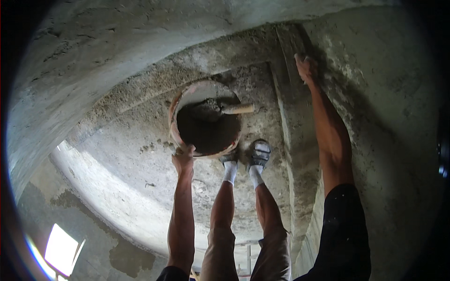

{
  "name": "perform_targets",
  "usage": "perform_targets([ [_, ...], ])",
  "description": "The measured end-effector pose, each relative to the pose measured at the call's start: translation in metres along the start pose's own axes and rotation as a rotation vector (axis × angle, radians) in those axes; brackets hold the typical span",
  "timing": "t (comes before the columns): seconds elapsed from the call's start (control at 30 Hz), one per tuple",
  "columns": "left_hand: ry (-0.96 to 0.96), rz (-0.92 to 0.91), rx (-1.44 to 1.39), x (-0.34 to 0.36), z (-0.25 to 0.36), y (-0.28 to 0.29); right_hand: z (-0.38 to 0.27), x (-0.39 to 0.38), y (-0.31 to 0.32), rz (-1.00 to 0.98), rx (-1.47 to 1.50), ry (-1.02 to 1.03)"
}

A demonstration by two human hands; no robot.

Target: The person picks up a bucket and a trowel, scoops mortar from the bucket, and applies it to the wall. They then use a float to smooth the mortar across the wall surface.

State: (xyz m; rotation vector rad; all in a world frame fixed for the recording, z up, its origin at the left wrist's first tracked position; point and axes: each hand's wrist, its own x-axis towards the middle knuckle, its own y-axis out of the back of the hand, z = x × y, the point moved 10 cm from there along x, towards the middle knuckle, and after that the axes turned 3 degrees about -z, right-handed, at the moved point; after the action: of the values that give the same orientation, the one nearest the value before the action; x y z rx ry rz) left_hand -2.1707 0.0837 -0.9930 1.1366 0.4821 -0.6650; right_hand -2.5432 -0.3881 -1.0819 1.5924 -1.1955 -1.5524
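Observation:
A round bucket [173, 122] with a pale, mortar-smeared rim stands on the floor in front of my feet. My left hand [183, 160] is closed on its near rim. Inside is dark grey mortar [206, 129]. A trowel with a wooden handle [238, 108] lies across the bucket, its handle over the right rim and its blade end in grey mortar. Far to the right, my right hand [307, 69] is closed, fingers curled, by a long grey board-like strip [291, 77] along the wall. What it grips, if anything, is hidden.
My feet in dark sandals [260, 152] and white socks stand just behind the bucket. Rough plastered walls [375, 117] curve up on the right and at the far side. A bright window [62, 249] shows at the lower left. Crumbs of mortar lie on the rough floor [150, 145].

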Motion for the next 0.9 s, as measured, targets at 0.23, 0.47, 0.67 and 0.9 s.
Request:
perform_targets([
  [0.23,-0.051,0.009,-0.073,-0.007,0.017,-0.002,-0.003,-0.018,0.027,-0.042,0.062,0.053],
  [0.47,-0.255,0.128,-0.178,-0.012,0.051,0.018,-0.059,-0.190,0.063,0.018,0.378,0.506],
  [0.67,-0.291,0.034,-0.048,-0.050,0.099,0.025,-0.072,-0.359,-0.012,0.117,-0.400,0.996],
  [0.9,-0.290,0.036,-0.133,-0.079,0.101,0.071,-0.054,-0.380,0.023,-0.197,-0.313,0.557],
])
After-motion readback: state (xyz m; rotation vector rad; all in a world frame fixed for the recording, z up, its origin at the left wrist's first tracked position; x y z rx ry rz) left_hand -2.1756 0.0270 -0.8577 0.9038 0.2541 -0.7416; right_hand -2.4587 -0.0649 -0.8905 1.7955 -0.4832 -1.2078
